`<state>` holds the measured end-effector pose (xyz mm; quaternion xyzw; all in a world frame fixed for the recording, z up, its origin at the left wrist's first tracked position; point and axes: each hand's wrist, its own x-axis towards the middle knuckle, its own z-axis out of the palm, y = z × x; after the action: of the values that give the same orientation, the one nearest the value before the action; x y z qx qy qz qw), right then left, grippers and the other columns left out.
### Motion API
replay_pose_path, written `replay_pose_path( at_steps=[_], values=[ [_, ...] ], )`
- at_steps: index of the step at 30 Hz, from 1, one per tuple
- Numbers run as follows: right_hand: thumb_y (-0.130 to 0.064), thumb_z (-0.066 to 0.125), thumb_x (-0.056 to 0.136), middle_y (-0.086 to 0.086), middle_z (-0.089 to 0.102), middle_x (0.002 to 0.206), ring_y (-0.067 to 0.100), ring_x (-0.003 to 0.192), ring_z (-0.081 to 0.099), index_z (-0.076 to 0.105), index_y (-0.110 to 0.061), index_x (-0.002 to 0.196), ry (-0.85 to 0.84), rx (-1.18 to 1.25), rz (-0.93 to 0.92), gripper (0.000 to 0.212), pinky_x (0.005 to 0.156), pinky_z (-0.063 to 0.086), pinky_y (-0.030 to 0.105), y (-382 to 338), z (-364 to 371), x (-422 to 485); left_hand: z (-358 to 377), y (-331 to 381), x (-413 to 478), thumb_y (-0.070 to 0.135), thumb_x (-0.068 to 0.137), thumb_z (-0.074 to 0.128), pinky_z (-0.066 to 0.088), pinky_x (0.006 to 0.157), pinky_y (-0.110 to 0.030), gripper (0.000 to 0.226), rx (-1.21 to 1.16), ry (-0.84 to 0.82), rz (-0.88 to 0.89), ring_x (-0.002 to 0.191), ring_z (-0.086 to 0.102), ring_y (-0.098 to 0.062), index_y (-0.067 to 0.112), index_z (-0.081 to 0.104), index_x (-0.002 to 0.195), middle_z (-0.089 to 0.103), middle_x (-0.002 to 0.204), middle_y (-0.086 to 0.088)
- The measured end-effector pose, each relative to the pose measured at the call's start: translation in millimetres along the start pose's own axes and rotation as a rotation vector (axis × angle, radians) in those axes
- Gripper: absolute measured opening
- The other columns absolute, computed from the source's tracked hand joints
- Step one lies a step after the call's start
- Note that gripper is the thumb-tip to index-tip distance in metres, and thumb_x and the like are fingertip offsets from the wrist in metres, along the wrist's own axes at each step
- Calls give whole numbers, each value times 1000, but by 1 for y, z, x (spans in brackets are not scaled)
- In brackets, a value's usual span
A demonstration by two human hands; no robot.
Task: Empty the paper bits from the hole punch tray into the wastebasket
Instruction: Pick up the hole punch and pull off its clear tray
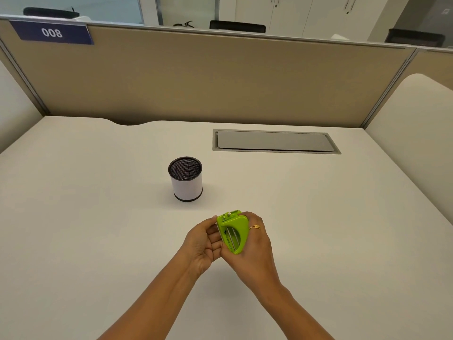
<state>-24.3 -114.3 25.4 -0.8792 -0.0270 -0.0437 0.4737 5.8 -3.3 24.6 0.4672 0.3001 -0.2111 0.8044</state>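
A lime-green hole punch (234, 231) is held up on its side above the desk, near the front centre. My right hand (255, 249) wraps around its right side and back, a gold ring on one finger. My left hand (204, 244) grips its left edge, fingers curled against the base where the tray sits; the tray itself is hidden. A small round wastebasket (186, 179), black mesh inside with a white band outside, stands upright on the desk a little beyond and left of the hands. No paper bits show.
The white desk (98, 217) has a grey cable hatch (274, 141) set flush at the back right. Beige partition walls (220, 77) close the back and both sides.
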Motion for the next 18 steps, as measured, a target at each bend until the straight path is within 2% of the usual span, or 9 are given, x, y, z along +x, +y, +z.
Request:
replay_pose_path(
  at_steps=[3,9,12,18],
  values=[
    [-20,72,70,-15,44,111,6,103,51,42,-26,121,-11,6,-3,59,81,42,11,0,-2,1,0,2,1,22,91,48,53,39,-22,30,27,-5,-17,39,64,-18,3,65,77,69,52,-10],
    [-19,72,68,-13,43,111,7,101,51,42,-24,122,-78,-15,-13,63,79,43,10,1,-6,-1,-1,12,5,34,89,50,54,42,-23,37,155,-39,-69,42,65,-19,3,65,76,69,53,-10],
    [-22,72,68,-13,42,113,8,103,49,39,-24,124,-113,-48,-22,66,84,45,15,3,-4,-3,-2,15,7,36,84,58,56,49,-26,34,251,-38,-76,44,66,-17,5,66,71,69,53,-8],
    [-24,71,69,-7,47,117,10,102,51,40,-24,123,-143,-72,-46,62,85,48,20,4,-3,-4,-3,18,9,29,81,65,56,44,-26,22,331,-23,-97,42,66,-16,9,66,75,69,50,-7]
  ],
)
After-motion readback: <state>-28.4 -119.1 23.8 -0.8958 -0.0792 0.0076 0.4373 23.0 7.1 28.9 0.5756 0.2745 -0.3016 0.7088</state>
